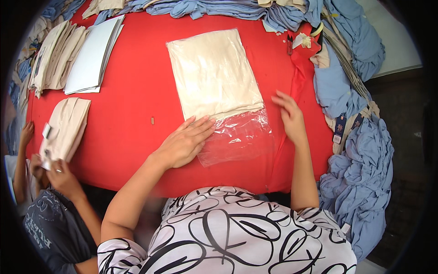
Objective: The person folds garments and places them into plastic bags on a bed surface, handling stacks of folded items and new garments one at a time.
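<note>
The red cloth (141,150) stretched widely from the left of the frame to the centre, carrying one small brown scrap (152,120). A narrower strip of it ran between the plastic bag (216,73) and the blue clothes (360,182) heaped at the right. More blue clothes (200,8) bordered the top, while white sheets (93,57) and folded beige clothes (59,59) filled the upper left.

The bag lay slightly tilted in the upper middle, a folded cream garment showing inside; its see-through flap (242,139) reached toward the near table edge.

The left hand (187,141) lay palm down over the bag's lower left corner, fingers straight and close together, pressing rather than gripping. The right hand (291,114) was raised just beside the bag's right edge, fingers loosely parted, holding nothing. At lower left, a co-worker's hands (64,178) held a packed beige garment (68,121).
</note>
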{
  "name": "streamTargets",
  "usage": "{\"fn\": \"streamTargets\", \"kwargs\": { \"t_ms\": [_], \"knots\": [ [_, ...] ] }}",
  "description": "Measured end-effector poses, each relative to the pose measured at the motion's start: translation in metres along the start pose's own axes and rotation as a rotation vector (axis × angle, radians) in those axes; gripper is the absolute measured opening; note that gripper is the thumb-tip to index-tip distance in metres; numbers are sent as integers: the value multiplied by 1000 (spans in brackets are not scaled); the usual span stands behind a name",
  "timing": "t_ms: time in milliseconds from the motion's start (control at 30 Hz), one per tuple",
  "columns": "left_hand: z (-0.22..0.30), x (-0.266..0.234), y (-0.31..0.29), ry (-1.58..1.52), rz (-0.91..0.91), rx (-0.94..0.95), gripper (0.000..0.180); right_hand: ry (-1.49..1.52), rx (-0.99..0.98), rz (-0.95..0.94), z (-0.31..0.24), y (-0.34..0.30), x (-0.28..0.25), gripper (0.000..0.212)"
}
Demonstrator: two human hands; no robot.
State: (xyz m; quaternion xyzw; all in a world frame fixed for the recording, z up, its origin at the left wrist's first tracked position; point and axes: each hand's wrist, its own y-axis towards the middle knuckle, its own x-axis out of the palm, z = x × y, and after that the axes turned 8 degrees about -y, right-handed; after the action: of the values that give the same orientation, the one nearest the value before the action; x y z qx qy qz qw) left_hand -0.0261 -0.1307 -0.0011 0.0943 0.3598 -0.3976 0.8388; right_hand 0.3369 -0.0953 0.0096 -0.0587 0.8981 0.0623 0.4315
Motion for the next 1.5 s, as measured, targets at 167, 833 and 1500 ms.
{"fn": "streamTargets", "kwargs": {
  "t_ms": [167, 833, 1500],
  "knots": [
    [-1, -4, 1, -122, 2, 24, 51, -168, 25, 189, -2, -93, 22, 58],
    [-29, -7, -11, -907, 866, -329, 29, 439, 384, 179, -57, 41, 72, 21],
    [-8, -17, 15, 376, 881, -5, 33, -178, -357, 304, -117, 42, 104, 30]
  ]
}}
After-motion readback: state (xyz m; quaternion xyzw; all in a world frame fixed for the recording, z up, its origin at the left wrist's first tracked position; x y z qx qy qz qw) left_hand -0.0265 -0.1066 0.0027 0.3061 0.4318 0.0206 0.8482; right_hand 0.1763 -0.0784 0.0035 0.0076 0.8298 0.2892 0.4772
